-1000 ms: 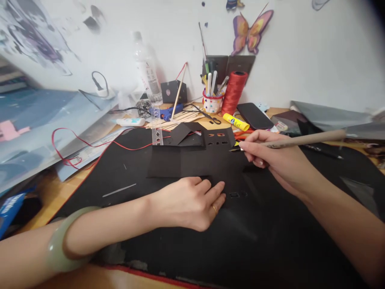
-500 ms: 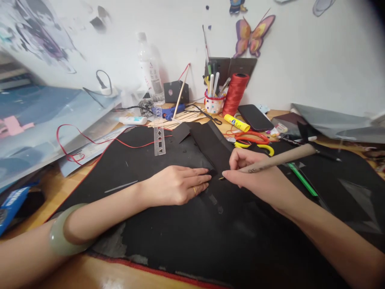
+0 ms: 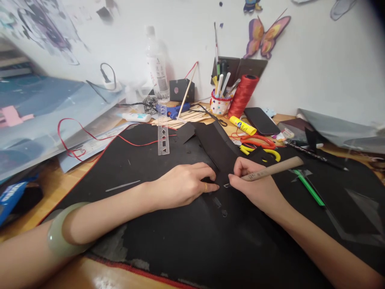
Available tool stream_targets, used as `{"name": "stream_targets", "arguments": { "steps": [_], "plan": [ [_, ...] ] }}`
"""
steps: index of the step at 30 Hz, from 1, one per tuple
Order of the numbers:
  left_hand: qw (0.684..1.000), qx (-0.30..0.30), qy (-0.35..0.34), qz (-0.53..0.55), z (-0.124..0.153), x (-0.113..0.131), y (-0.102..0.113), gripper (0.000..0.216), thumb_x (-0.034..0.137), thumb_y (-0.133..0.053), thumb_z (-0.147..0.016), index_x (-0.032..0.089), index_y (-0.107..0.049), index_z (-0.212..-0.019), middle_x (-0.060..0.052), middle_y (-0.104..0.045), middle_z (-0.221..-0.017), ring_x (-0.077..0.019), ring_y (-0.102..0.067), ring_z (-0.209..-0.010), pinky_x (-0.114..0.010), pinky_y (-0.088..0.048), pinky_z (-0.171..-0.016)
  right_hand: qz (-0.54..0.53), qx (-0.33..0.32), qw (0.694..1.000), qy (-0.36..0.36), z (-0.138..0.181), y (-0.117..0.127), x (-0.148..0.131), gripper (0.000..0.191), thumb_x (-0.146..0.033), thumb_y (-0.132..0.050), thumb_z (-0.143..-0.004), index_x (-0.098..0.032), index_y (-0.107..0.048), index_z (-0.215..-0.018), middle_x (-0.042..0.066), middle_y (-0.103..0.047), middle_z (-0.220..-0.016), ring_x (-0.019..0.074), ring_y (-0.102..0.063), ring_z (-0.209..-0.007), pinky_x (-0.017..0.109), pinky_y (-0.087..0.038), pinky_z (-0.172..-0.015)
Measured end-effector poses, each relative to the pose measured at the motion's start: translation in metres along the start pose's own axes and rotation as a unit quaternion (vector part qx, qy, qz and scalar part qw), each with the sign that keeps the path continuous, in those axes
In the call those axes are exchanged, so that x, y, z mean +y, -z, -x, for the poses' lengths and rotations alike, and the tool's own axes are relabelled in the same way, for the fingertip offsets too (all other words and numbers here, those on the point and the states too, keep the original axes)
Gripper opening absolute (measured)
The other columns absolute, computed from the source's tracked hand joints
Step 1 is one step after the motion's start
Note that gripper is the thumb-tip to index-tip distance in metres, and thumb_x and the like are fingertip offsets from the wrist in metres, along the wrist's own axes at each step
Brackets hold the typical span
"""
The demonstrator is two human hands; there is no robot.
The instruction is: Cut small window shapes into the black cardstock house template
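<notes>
My right hand (image 3: pixel 255 179) is closed around a slim tool with a pale wooden handle (image 3: pixel 272 168), held like a pen. Its tip points left and down at the black mat (image 3: pixel 180 249), where a small glinting piece (image 3: pixel 227 185) shows; tip and piece are hard to tell apart. Close by on the left, my left hand (image 3: pixel 188 184) rests on the mat, fingers partly bent and fingertips down, with a gap between them. Anything under those fingertips is hidden. A folded strip of black card (image 3: pixel 216 146) lies just beyond both hands.
A clear stencil ruler (image 3: pixel 164 138) lies behind my left hand. Past my right hand are scissors (image 3: pixel 260 141), a glue stick (image 3: pixel 243 125), a phone (image 3: pixel 261 121) and a green cutter (image 3: pixel 309 188). A red thread spool (image 3: pixel 243 96) stands by the pen cup (image 3: pixel 221 105).
My left fingers have lifted from flat to bent, drawing back from the small black piece they pressed. The right hand's tool tip has moved slightly. The whole view has shifted a little.
</notes>
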State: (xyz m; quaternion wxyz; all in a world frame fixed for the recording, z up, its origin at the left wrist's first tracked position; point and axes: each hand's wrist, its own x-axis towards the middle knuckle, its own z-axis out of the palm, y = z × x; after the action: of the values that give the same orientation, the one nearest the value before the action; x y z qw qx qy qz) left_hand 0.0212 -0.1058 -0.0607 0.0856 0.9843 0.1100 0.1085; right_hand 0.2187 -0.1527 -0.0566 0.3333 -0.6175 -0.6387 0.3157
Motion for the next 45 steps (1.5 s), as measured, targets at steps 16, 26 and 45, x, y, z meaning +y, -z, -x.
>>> {"name": "stream_targets", "arguments": {
  "steps": [16, 26, 45],
  "plan": [
    [1.000, -0.009, 0.002, -0.018, 0.001, 0.000, -0.002, 0.031, 0.014, -0.036, -0.088, 0.019, -0.053, -0.114, -0.007, -0.051, -0.107, -0.0193, -0.045, -0.102, -0.030, -0.044, -0.083, 0.067, -0.051, 0.995, 0.062, -0.003, -0.002, -0.001, 0.024, -0.015, -0.050, -0.070, -0.019, -0.031, -0.057, -0.007, -0.030, -0.051, 0.0064, -0.028, -0.047, 0.021, -0.022, -0.042],
    [0.999, -0.010, -0.012, -0.037, 0.001, 0.001, -0.001, 0.033, 0.014, -0.032, -0.089, 0.019, -0.051, -0.115, -0.007, -0.053, -0.103, -0.0190, -0.046, -0.102, -0.029, -0.045, -0.082, 0.022, -0.048, 0.996, 0.075, -0.005, -0.008, 0.006, 0.027, -0.016, -0.048, -0.073, -0.019, -0.027, -0.057, -0.006, -0.028, -0.053, 0.0072, -0.026, -0.049, 0.022, -0.022, -0.045],
    [0.997, -0.009, -0.021, -0.077, 0.000, 0.002, -0.001, 0.035, 0.019, -0.022, -0.094, 0.018, -0.050, -0.115, -0.008, -0.053, -0.100, -0.0195, -0.046, -0.103, -0.031, -0.045, -0.082, 0.030, -0.055, 0.993, 0.104, -0.005, -0.005, 0.008, 0.025, -0.007, -0.044, -0.067, -0.019, -0.025, -0.056, -0.006, -0.033, -0.054, 0.0071, -0.031, -0.052, 0.022, -0.024, -0.048]
  ]
}}
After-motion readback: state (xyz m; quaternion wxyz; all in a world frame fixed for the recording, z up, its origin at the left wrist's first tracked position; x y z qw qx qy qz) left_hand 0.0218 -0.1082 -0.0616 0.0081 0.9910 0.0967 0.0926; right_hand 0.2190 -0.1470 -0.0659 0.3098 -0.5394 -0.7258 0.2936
